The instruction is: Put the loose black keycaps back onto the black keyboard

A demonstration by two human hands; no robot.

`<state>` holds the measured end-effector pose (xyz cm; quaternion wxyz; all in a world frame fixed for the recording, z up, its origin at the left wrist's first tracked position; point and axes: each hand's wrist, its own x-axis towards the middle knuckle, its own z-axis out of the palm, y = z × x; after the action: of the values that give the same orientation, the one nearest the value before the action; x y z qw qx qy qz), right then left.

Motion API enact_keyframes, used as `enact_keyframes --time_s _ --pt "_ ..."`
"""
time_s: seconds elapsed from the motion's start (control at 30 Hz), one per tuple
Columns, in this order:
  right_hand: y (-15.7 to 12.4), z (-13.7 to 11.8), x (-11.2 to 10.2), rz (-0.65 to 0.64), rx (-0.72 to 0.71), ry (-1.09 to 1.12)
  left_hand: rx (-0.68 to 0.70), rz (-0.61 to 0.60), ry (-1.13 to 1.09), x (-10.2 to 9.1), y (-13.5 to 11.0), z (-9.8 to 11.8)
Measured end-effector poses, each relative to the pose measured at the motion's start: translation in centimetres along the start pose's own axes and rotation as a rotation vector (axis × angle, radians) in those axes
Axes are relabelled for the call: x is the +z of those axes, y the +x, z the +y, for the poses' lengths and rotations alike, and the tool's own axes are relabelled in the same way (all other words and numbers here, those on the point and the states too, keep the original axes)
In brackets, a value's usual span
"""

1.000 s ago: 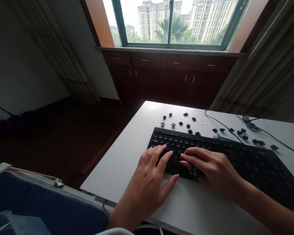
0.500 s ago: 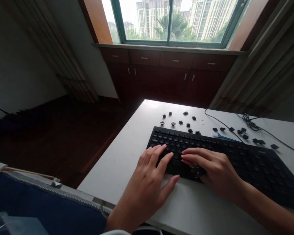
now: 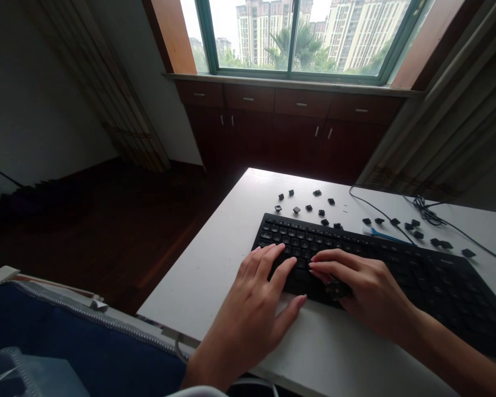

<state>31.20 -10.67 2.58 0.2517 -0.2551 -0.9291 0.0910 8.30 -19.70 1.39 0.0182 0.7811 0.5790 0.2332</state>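
A black computer keyboard [image 3: 388, 259] lies slantwise on the white table, and several of its keys show bare, lighter sockets at the left end. My left hand [image 3: 256, 303] rests over its lower left part, fingers spread, fingertips on the keys and thumb out by the front edge. Beside it my right hand [image 3: 355, 275] has its fingers bent together over the keys. A small dark object [image 3: 337, 289] with glinting edges shows under the right palm, held in the curled fingers; I cannot make out its kind.
Several loose black keycaps [image 3: 321, 213] lie behind the keyboard. A blue-handled brush [image 3: 386, 236] touches the keyboard's back edge. Its black cable [image 3: 430, 210] is coiled at the back right. A navy zippered cloth item [image 3: 66, 342] stands left of the white table [image 3: 194, 281].
The whole view has shifted slightly, so everything sits a little further right. Both hands keep nearly the same pose on the keyboard.
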Motion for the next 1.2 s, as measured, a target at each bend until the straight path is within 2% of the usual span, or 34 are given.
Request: enact_keyframes --time_s 0.2,0.27,0.33,0.47,0.53,0.63,0.7,0.77,0.87,1.03,1.2 --pt "0.2 -0.3 0.0 -0.046 0.046 0.037 0.001 -0.002 -0.005 0.1 0.0 -0.2" --pt "0.4 -0.5 -0.3 0.006 0.076 0.085 0.002 0.003 -0.008 0.2 0.0 -0.2" --pt "1.0 -0.8 -0.8 0.119 0.148 0.196 0.004 0.008 -0.011 0.2 0.0 -0.2" --pt "3.6 -1.8 -2.1 0.315 0.411 0.634 -0.011 0.048 0.008 0.4 0.0 -0.3" --pt "5.5 -2.7 -2.8 0.307 0.494 0.936 -0.022 0.064 0.025 0.5 -0.1 -0.3" --pt "7.9 -4.0 -3.0 0.407 0.400 1.243 -0.031 0.060 0.032 0.7 -0.1 -0.4" --pt "8.5 -4.3 -2.3 0.499 0.321 1.342 -0.028 0.059 0.027 0.7 -0.1 -0.5" --pt "8.4 -4.2 -0.8 0.493 0.294 1.306 -0.023 0.065 0.026 0.7 -0.1 -0.5" --pt "7.9 -3.5 1.0 0.305 0.356 1.166 -0.025 0.064 0.029 0.7 -0.1 -0.5" --pt "7.8 -3.1 1.4 0.412 0.308 1.281 -0.020 0.068 0.031 0.7 -0.1 -0.5" --pt "7.0 -3.3 2.3 0.244 0.380 1.137 -0.035 0.039 0.045 0.6 -0.1 -0.6"
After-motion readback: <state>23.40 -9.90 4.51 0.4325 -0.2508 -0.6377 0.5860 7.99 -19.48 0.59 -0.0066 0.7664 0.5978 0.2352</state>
